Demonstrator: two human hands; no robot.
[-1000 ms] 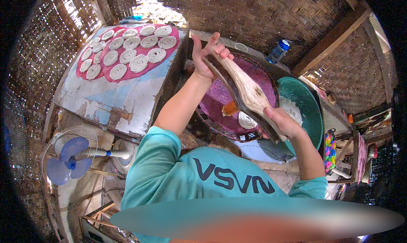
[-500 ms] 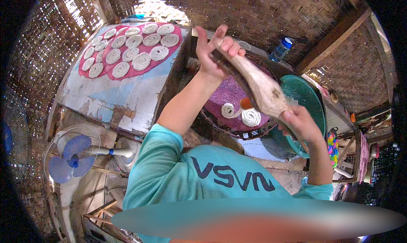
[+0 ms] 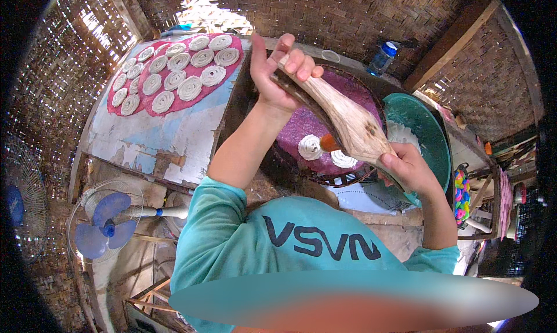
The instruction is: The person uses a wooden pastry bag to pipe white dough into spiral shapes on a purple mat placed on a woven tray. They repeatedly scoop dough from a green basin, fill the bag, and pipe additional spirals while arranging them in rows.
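Note:
My left hand [image 3: 281,72] wraps its fingers over the far end of a two-handled wooden press [image 3: 342,109], with the thumb standing up. The right hand [image 3: 409,167] is closed round its near right end. From under the press an orange-brown tube [image 3: 329,143] pokes out to the left. It reaches the edge of a small white dough coil [image 3: 309,147]; the contact there cannot be made out. Another white coil [image 3: 343,159] lies beside it, partly covered by the press. Both coils sit on a purple round mat [image 3: 296,127] in a dark-rimmed round tray.
To the left, a worn table [image 3: 191,141] bears pink mats with several white coils. A green basin [image 3: 438,141] holding white dough stands at the right. Behind is a blue-capped bottle [image 3: 382,59]. A fan [image 3: 108,225] stands at lower left.
The tube's end has come closer to the left coil, which looks fuller and rounder. The loose strand between tube and coil no longer shows. Both hands keep their grip, and the view has shifted slightly.

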